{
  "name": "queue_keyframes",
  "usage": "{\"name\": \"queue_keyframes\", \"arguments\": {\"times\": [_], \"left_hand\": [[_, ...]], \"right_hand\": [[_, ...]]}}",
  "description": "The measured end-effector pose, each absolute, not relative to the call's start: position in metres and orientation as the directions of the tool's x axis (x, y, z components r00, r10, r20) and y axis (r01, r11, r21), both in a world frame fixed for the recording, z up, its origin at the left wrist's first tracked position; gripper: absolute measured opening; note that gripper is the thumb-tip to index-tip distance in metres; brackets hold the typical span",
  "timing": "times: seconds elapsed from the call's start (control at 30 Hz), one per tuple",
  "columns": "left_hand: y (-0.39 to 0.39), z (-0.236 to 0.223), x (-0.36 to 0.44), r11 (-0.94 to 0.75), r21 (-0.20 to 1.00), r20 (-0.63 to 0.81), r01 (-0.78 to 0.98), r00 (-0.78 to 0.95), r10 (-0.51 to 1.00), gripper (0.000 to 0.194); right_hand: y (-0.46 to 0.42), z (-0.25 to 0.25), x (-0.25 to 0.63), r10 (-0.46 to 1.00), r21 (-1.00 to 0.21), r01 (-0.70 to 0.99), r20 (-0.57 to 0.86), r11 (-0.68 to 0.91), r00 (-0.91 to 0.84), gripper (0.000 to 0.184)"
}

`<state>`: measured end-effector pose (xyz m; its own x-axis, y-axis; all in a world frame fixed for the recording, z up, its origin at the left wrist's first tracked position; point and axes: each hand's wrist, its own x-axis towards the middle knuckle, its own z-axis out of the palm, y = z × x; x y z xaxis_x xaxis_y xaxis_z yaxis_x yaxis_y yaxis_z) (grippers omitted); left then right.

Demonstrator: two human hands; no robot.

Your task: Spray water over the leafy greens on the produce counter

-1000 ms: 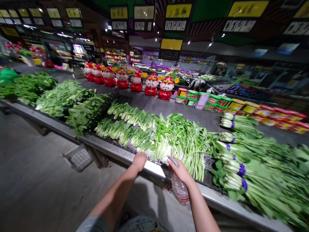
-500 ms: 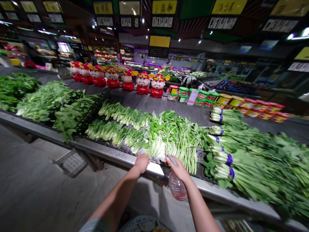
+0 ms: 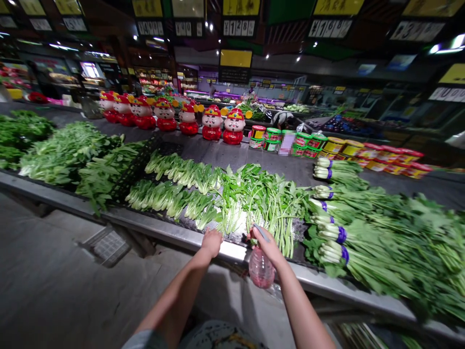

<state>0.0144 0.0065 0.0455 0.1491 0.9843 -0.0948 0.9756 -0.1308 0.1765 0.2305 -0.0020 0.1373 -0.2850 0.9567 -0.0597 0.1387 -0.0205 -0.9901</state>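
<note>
In my right hand (image 3: 264, 242) is a clear, pinkish spray bottle (image 3: 261, 269) with a grey top. The fingers wrap round its neck, and the bottle hangs upright at the front of the vegetable display. My left hand (image 3: 212, 242) lies curled over the metal rail (image 3: 170, 235), its fingertips partly hidden. Beyond it are rows of bok choy (image 3: 174, 196). Long-stemmed leafy greens (image 3: 263, 198) spread behind my right hand on a perforated tray (image 3: 236, 230).
Bunches of greens with purple bands (image 3: 341, 235) lie to the right. More leafy greens (image 3: 69, 150) fill the left side. Several red figurine jars (image 3: 212, 123) and stacked tins (image 3: 272, 139) line the back. A grey crate (image 3: 105, 245) sits low under the display.
The spray bottle has swung slightly left and hangs straighter, and my right hand has risen a little. My left hand stays at the rail. The whole view has shifted slightly.
</note>
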Motion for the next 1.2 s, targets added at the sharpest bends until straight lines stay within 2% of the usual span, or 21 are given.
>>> {"name": "queue_keyframes", "arguments": {"times": [0.2,0.3,0.47,0.67,0.77,1.0,1.2], "left_hand": [[0.008,0.044,0.015,-0.119,0.187,-0.112,0.975,0.142,0.983,0.031],[0.008,0.044,0.015,-0.120,0.192,-0.122,0.974,0.145,0.982,0.031],[0.005,0.046,0.015,-0.110,0.201,-0.131,0.973,0.138,0.982,0.027],[0.007,0.048,0.015,-0.103,0.218,-0.141,0.971,0.136,0.981,0.033],[0.007,0.047,0.015,-0.105,0.218,-0.133,0.970,0.136,0.982,0.033],[0.002,0.044,0.015,-0.123,0.217,-0.088,0.968,0.145,0.986,0.031],[0.001,0.040,0.013,-0.137,0.219,-0.076,0.966,0.157,0.985,0.029]], "right_hand": [[0.028,0.141,0.233,0.961,-0.998,0.048,0.035,0.050,-0.275,0.037],[0.046,0.133,0.231,0.973,-0.995,0.023,0.088,0.095,-0.213,0.041],[0.065,0.116,0.228,0.978,-0.985,0.049,0.157,0.166,-0.139,0.041],[0.077,0.101,0.227,0.968,-0.978,0.050,0.190,0.200,-0.163,0.036],[0.083,0.094,0.227,0.958,-0.965,0.045,0.250,0.258,-0.143,0.043],[0.083,0.100,0.225,0.966,-0.968,0.101,0.216,0.231,-0.141,0.022],[0.083,0.099,0.226,0.975,-0.980,0.069,0.178,0.189,-0.134,0.022]]}}
